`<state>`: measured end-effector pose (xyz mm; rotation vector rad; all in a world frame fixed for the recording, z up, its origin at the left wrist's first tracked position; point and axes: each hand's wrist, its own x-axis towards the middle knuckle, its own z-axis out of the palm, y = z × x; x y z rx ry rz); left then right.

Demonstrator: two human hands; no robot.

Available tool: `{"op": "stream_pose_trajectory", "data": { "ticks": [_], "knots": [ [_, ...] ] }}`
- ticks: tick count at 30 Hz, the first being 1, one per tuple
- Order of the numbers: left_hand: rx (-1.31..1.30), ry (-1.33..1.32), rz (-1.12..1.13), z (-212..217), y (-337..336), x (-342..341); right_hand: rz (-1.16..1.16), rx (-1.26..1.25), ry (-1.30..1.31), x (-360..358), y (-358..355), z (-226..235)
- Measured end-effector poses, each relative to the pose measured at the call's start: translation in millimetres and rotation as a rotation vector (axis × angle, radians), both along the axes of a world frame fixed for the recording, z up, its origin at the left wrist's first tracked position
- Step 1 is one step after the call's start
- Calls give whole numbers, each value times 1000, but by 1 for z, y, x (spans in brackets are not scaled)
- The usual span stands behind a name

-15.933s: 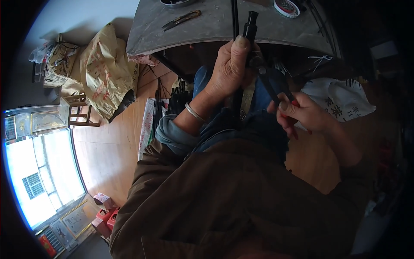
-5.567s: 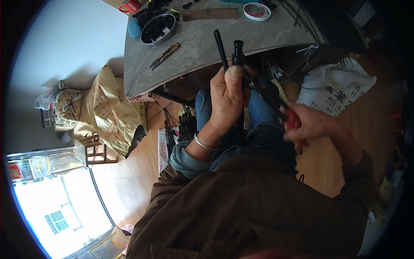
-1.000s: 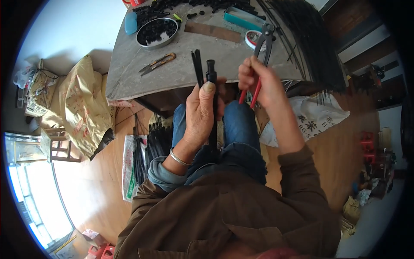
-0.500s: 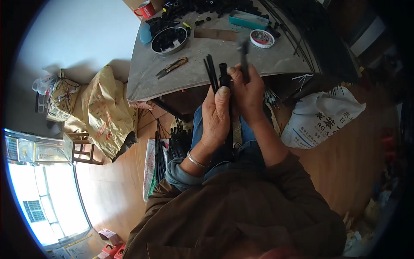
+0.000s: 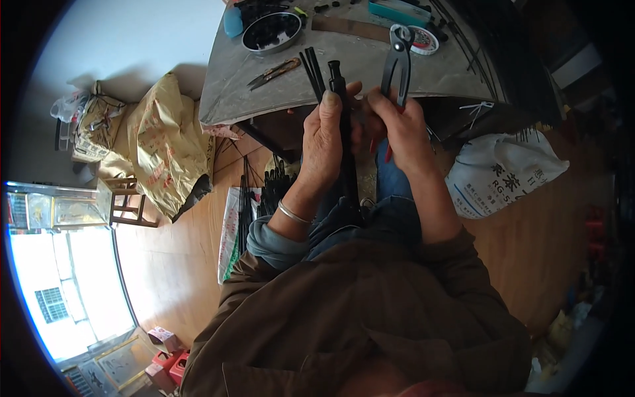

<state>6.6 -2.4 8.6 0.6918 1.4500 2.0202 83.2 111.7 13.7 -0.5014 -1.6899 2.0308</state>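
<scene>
My left hand [image 5: 322, 142] is closed around a thick black tube [image 5: 337, 86] with a narrower, flared top end, its thumb pressed along the side. Several thin black rods [image 5: 312, 74] stick up beside the tube from the same hand. The tube runs down between my knees toward my lap. To the right, my right hand [image 5: 405, 126] grips a pair of pincers [image 5: 397, 63] with a dark metal head and red handles. Their jaws point up and away, apart from the tube. The fingers of my right hand are partly hidden behind the tube and the pincers.
On the grey table [image 5: 231, 92] lie snips [image 5: 274, 73], a metal bowl [image 5: 296, 41] of black parts, a flat brown bar [image 5: 347, 28], a round white tin [image 5: 433, 47] and a turquoise tray [image 5: 390, 12]. A white sack [image 5: 496, 178] stands at right; yellow sacks [image 5: 165, 132] and a rod bundle [image 5: 274, 192] at left.
My right hand has moved right, away from the tube, and the blurred pincers now show clearly. My left hand still holds the tube and rods. The whole view has shifted slightly.
</scene>
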Motion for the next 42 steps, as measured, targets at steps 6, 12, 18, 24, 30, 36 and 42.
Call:
{"op": "stream_pose_trajectory", "data": {
  "ticks": [6, 12, 18, 24, 30, 36, 42],
  "knots": [
    [6, -27, -8, 1, -3, 2, 51, 36, 39, 5, -19, 3],
    [32, -45, -19, -5, -1, 1, 18, 47, 46, 2, -18, -4],
    [63, -47, -12, -5, 0, 0, 28, 50, 44, 2, -20, 1],
    [30, -26, -12, -3, -1, -1, 2, 51, 27, 1, -22, 0],
    [8, -26, -12, -3, -3, -3, -7, 41, 21, -1, -25, 1],
    [19, -44, -26, -4, -4, -3, -13, 54, 11, -1, -26, 0],
    [34, -40, -23, -6, -5, -5, -17, 102, 18, -3, -27, -1]
  ]
}}
